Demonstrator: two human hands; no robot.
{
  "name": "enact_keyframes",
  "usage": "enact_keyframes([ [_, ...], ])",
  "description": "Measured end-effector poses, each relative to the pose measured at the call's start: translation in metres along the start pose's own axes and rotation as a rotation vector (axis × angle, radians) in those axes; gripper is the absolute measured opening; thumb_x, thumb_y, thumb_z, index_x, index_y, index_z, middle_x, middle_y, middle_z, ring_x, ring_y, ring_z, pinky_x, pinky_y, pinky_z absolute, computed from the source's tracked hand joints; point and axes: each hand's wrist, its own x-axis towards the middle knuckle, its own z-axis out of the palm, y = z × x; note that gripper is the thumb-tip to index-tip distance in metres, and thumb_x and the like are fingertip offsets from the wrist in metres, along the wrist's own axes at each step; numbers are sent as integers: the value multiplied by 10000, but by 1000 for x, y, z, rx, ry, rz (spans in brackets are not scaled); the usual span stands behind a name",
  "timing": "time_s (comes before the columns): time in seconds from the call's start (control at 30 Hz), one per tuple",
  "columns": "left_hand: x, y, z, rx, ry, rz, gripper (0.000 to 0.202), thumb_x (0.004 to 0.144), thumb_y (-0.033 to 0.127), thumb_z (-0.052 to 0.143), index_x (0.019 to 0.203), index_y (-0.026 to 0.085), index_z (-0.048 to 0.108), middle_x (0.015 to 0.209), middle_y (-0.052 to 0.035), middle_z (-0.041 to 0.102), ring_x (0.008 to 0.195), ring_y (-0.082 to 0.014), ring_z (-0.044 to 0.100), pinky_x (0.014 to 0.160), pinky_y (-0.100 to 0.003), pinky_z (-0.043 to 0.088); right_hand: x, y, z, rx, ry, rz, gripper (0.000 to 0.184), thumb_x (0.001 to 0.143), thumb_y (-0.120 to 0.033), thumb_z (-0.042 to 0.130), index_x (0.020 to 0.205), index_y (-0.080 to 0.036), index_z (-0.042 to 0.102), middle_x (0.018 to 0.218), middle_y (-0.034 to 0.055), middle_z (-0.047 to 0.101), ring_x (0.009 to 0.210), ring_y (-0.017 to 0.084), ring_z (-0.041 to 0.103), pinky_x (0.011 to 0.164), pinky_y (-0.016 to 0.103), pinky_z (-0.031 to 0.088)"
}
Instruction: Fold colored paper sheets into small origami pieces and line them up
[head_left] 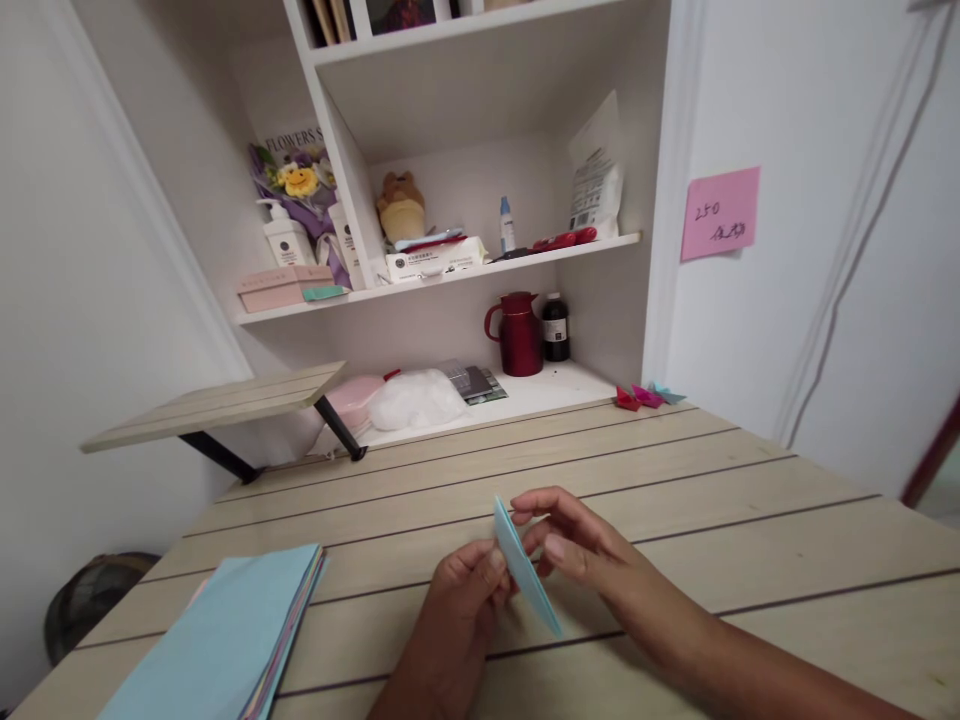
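A folded piece of light blue paper (526, 568) is held up above the table, seen nearly edge-on and tilted, with layers showing along its edge. My left hand (466, 605) pinches it between the thumb and bent fingers at its left side. Just right of the paper is my right hand (581, 545), its fingers curved and spread apart from the thumb. Its fingertips are close to the paper's back side; whether they touch it I cannot tell. A stack of coloured paper (217, 630) with a light blue sheet on top lies at the left.
Small folded paper boats (646, 397) in red, pink and blue sit at the table's (750, 530) far right corner. A raised wooden stand (225, 410) is at the back left. Behind are shelves (450, 280) with a red jug (520, 335), a dark bottle (555, 328) and a plastic bag (417, 400).
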Motion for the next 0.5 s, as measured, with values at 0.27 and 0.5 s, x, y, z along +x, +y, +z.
enact_keyframes([
  [0.27, 2, -1, -4, 35, 17, -19, 272, 755, 350, 735, 642, 131, 620, 610, 32, 485, 615, -93, 395, 654, -230, 313, -2, -2, 4, 54, -81, 36, 317, 810, -322, 689, 1084, -217, 571, 913, 22, 625, 834, 178, 594, 757, 307, 431],
  [0.5, 5, -6, -9, 29, 7, -5, 264, 759, 348, 729, 650, 124, 641, 612, 12, 514, 632, -102, 428, 660, -232, 335, 0, -5, 6, 91, -85, 80, 240, 793, -330, 690, 972, -185, 623, 891, 37, 648, 835, 179, 589, 771, 307, 424],
])
